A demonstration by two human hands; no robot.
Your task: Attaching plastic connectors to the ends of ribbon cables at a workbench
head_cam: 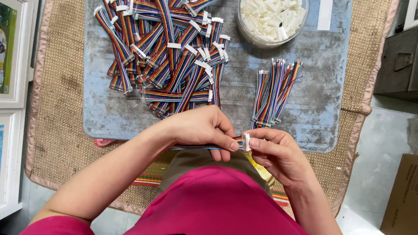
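holding a short rainbow ribbon cable (204, 147) level across my lap, i have both hands on it at once. my left hand (202, 128) is curled over the cable from above, fingers folded down and thumb pressed near its right end, so most of the wire is hidden under my palm and only a strip shows out toward my wrist. my right hand (274, 152) comes in from the other side, thumb and forefinger pinched shut on the small white connector (247, 142) at the cable's tip, the other fingers loosely bent beneath. the two thumbs sit just beside each other, with the connector between them.

all of this hangs just off the near edge of the worn blue board (322, 87), which lies on a woven mat (56, 87). on the board, up and to the left, lies a big heap of finished cables (165, 52), each with white plugs on the ends, crossed over one another. to the right of that, near my hands, is a smaller tidy bundle of bare-ended cables (274, 93). a clear round tub of loose white connectors (272, 17) stands at the far edge of the board. a cardboard box (402, 196) is on the floor to my right.
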